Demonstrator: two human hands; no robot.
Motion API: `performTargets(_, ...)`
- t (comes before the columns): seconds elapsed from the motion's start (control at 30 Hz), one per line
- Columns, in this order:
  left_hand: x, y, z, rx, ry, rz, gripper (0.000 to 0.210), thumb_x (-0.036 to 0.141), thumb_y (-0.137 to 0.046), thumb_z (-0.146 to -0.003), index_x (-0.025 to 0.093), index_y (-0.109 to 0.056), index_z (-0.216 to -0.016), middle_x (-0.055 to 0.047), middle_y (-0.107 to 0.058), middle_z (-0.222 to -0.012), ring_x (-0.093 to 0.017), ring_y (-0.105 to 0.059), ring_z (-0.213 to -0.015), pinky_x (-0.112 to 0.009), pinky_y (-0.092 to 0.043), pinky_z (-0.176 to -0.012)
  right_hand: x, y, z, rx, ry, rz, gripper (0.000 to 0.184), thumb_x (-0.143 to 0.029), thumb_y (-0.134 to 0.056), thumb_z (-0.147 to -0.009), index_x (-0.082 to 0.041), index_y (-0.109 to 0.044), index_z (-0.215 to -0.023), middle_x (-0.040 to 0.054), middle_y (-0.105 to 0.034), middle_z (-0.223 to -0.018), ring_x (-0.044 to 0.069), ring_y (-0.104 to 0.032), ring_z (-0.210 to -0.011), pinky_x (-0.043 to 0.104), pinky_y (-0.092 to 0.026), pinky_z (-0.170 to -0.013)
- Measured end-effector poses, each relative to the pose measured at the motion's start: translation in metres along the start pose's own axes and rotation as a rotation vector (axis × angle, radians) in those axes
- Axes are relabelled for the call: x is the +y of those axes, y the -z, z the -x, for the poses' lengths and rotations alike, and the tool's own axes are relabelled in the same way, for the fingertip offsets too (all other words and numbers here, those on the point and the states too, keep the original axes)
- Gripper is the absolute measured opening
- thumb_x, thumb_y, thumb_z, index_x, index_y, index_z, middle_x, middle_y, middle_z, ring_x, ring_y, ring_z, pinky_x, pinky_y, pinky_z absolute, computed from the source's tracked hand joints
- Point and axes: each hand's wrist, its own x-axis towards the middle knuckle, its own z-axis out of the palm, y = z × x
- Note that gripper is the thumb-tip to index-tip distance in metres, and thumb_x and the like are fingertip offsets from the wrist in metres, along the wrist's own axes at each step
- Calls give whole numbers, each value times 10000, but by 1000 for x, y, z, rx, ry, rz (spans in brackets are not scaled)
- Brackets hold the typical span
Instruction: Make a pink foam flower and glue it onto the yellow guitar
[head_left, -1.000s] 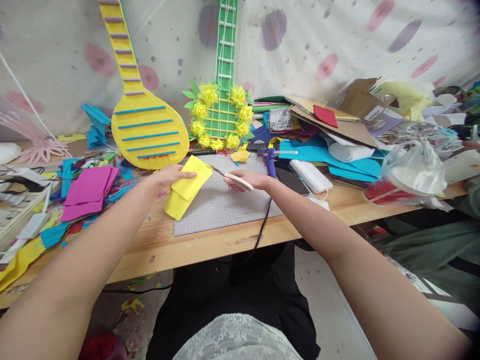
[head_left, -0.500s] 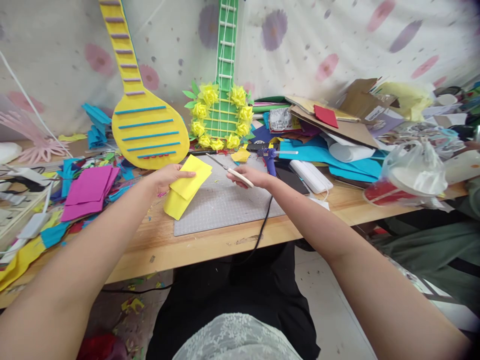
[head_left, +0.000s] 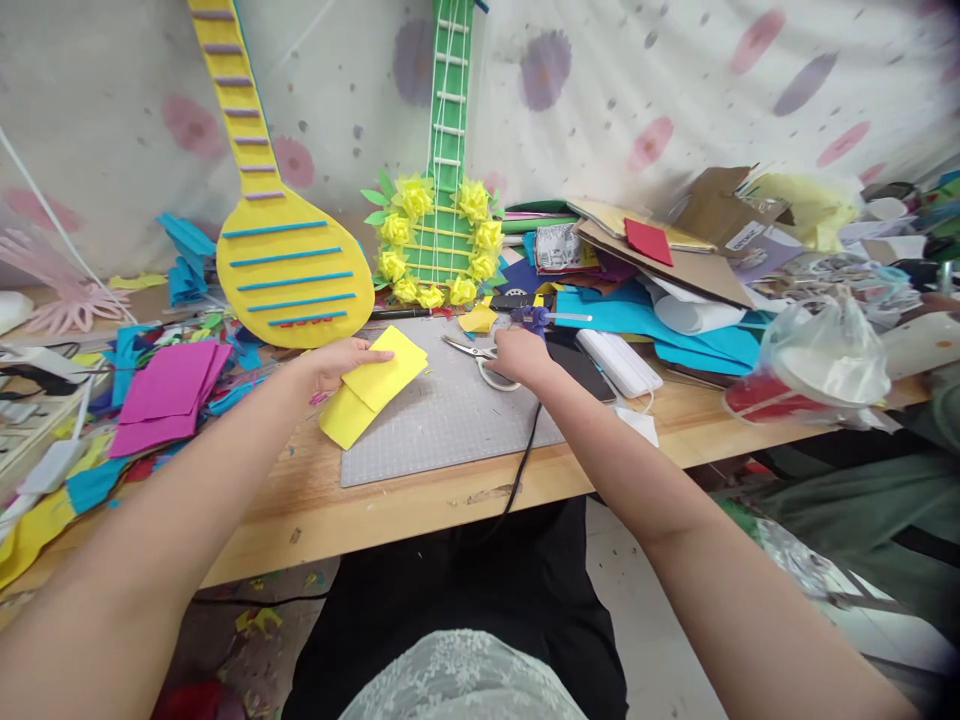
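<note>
My left hand (head_left: 341, 364) pinches a folded stack of yellow paper (head_left: 375, 385), thumb on top, above the left part of the grey cutting mat (head_left: 442, 430). My right hand (head_left: 523, 357) is curled down at the handles of a pair of scissors (head_left: 498, 378) low over the mat; most of its fingers are hidden. The blades are slightly parted and point left. Just beyond this hand are a purple glue gun (head_left: 534, 318) and a small yellow paper piece (head_left: 478, 319).
Behind the mat stand a yellow paper guitar shape (head_left: 296, 270) and a green one (head_left: 442, 215) with yellow paper flowers. Magenta sheets (head_left: 169, 390) and scraps lie left. Blue sheets (head_left: 600, 310), a white block (head_left: 619, 360) and a bagged red cup (head_left: 780, 385) stand right.
My right hand has moved slightly right and turned knuckles-up, and the scissors have come down toward the mat with their blades parted. My left hand still holds the yellow paper, slightly lower.
</note>
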Motion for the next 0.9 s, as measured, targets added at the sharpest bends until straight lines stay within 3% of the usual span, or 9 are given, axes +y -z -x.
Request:
performTargets(0.07,3,-2,-4,-29,3,-3,386,358,-832,-503,143,-698,-794,-122,-723,-823,-214,-668,-677,-295,-509,-611,-14,-2,0,91,-7,-109,280,-258,-683,-710,-143,-556,-931,162,-592,-1051,287,-547,-1061,423,-430,-911)
performTargets(0.13,6,-5,-6,-42,-7,-14,393,365,-827,-516,147,-704,-819,-116,-724,-822,-210,-667,-679,-292,-507,-614,-29,-13,-2,13,45,-456,337,-322,-653,-757,-163,-526,-1025,112,-613,-1038,201,-591,-961,360,-469,-876)
performTargets(0.23,12,-9,-7,-68,-32,-37,417,384,-820,-524,158,-709,-856,-117,-726,-865,-216,-670,-707,-293,-505,-626,-46,-37,-10,-167,102,-873,511,-280,-724,-683,-191,-460,-1112,73,-600,-1073,149,-610,-897,309,-513,-812)
performTargets(0.33,14,-11,-9,-74,-30,-68,386,389,-818,-517,168,-711,-813,-117,-727,-890,-215,-669,-722,-282,-500,-627,-52,-53,-21,-196,5,-1085,418,-175,-687,-690,-195,-453,-1036,-4,-614,-836,122,-619,-752,291,-537,-727)
performTargets(0.53,12,-7,-22,-31,-111,-87,321,370,-797,-555,163,-723,-789,-96,-732,-868,-185,-663,-720,-255,-492,-646,-47,-53,-26,-118,-55,-1093,286,-143,-655,-696,-193,-474,-912,-57,-585,-661,97,-594,-618,266,-529,-654)
performTargets(0.73,-2,-17,-35,11,-202,-24,330,392,-799,-552,165,-730,-781,-84,-734,-833,-192,-665,-728,-279,-504,-681,-38,-56,-21,-36,-115,-1081,247,-198,-640,-716,-196,-476,-900,-48,-593,-679,99,-599,-620,265,-525,-652)
performTargets(0.9,-11,-30,-37,72,-175,116,345,356,-817,-534,164,-721,-804,-74,-735,-842,-182,-668,-732,-274,-513,-687,-34,-56,-19,-26,-129,-1108,224,-203,-649,-709,-190,-503,-878,-36,-595,-682,104,-601,-678,250,-521,-662)
